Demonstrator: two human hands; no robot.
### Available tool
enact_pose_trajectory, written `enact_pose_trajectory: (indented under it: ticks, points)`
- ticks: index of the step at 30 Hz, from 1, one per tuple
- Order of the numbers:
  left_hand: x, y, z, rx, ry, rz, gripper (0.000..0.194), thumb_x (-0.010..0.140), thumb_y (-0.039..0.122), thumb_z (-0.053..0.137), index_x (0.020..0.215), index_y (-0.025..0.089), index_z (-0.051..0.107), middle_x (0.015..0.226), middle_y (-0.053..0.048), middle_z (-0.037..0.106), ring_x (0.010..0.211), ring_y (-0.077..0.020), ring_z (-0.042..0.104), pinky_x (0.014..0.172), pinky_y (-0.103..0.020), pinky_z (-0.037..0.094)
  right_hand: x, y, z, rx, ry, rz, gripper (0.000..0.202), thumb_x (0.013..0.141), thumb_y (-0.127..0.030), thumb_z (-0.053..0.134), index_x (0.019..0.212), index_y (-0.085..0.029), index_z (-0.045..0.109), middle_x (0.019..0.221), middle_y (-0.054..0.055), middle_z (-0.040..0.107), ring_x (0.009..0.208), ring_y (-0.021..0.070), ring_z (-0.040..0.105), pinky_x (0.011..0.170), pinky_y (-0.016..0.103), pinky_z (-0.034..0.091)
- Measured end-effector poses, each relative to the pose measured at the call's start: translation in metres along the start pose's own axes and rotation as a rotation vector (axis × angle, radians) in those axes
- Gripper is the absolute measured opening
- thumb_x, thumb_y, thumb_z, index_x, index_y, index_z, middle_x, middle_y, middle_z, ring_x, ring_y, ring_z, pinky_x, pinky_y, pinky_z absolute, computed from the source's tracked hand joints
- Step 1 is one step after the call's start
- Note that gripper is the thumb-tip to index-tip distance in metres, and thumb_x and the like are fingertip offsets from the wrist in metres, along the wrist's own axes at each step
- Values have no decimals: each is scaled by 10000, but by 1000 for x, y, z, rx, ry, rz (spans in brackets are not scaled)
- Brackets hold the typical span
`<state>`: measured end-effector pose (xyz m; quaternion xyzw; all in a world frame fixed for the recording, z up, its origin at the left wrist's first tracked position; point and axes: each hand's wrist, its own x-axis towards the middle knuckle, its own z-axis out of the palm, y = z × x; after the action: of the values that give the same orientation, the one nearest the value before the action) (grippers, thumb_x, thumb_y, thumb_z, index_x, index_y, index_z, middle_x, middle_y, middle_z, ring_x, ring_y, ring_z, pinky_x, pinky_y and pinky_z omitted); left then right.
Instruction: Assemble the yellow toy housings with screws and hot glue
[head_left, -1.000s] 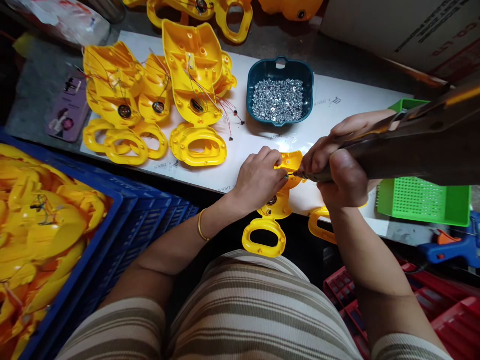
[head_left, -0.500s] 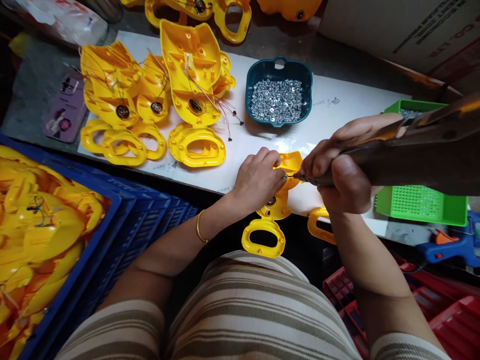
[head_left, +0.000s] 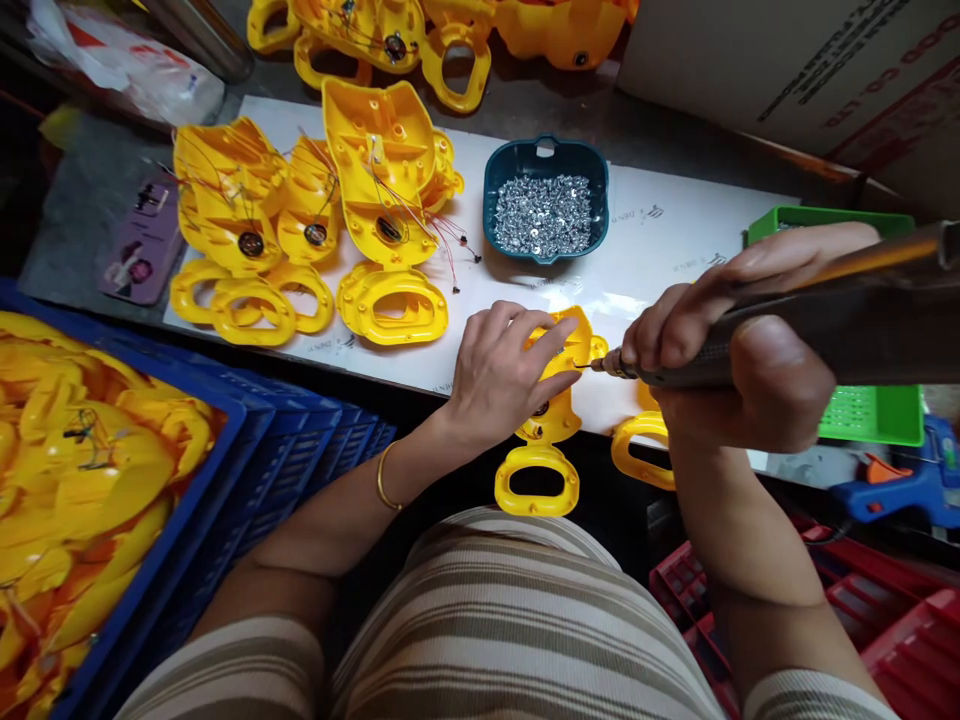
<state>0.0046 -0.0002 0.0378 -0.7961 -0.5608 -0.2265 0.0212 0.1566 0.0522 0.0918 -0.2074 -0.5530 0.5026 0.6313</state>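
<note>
My left hand (head_left: pixel 499 368) lies over the left side of a yellow plastic shell (head_left: pixel 571 345), its fingers curled on it and its thumb and forefinger apart. Below them a round dark part sits in the shell, and an oval yellow handle ring (head_left: pixel 538 508) hangs past the table edge. In my right hand (head_left: pixel 720 320) is an electric screwdriver (head_left: pixel 840 335), held nearly level in the view. Its thin bit points left, with the tip near my left thumb above the shell. Whether the tip touches a screw cannot be made out.
A dark teal tub (head_left: pixel 491 190) holds many small screws. More yellow shells (head_left: pixel 390 125) with thin wires lie left of it. Green baskets (head_left: pixel 874 415) and a blue glue gun (head_left: pixel 919 475) are at right. A blue crate (head_left: pixel 225 415) of yellow parts stands at left, red crates (head_left: pixel 911 640) lower right.
My right hand and the electric screwdriver have drawn back to the right. The thumb and forefinger of my left hand have spread from their pinch by the bit. The view has shifted slightly.
</note>
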Motion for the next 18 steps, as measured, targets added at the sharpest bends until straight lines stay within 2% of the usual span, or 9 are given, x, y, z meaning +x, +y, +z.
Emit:
enact_pose_trajectory:
  ticks: [5, 7, 12, 15, 18]
  points:
    - [-5, 1, 1, -74, 47, 81, 161, 898, 390, 653, 980, 278, 734, 1059, -16, 695, 989, -216, 508, 817, -343, 368, -2, -1, 0, 62, -9, -86, 122, 803, -303, 721, 898, -266, 655, 499, -76, 461, 338, 112, 456, 334, 271, 437]
    - [-8, 2, 4, -123, 48, 84, 138, 907, 366, 645, 918, 269, 743, 1025, -3, 706, 983, -207, 511, 840, -350, 365, -3, -1, 0, 75, -37, -72, 119, 799, -290, 710, 903, -277, 653, 497, -75, 461, 336, 120, 451, 327, 279, 438]
    - [-14, 6, 7, -352, 23, -47, 137, 894, 364, 662, 874, 280, 769, 1001, -9, 713, 993, -203, 506, 877, -376, 375, -6, -7, -5, 87, -104, -6, 144, 812, -293, 688, 946, -266, 644, 507, -64, 464, 377, 148, 485, 355, 311, 457]
    - [-15, 7, 7, -463, 6, -143, 115, 858, 371, 703, 850, 289, 784, 1022, -27, 703, 1040, -217, 490, 908, -394, 387, -8, -11, -3, 84, -69, -19, 151, 806, -283, 692, 947, -250, 649, 516, -59, 467, 378, 145, 479, 355, 314, 441]
    - [-15, 7, 7, -462, -2, -174, 109, 836, 395, 721, 826, 312, 791, 1064, -33, 688, 1101, -236, 468, 956, -423, 373, -12, -11, 2, 68, -27, 1, 128, 807, -300, 695, 914, -271, 632, 527, -57, 475, 368, 128, 457, 361, 300, 421]
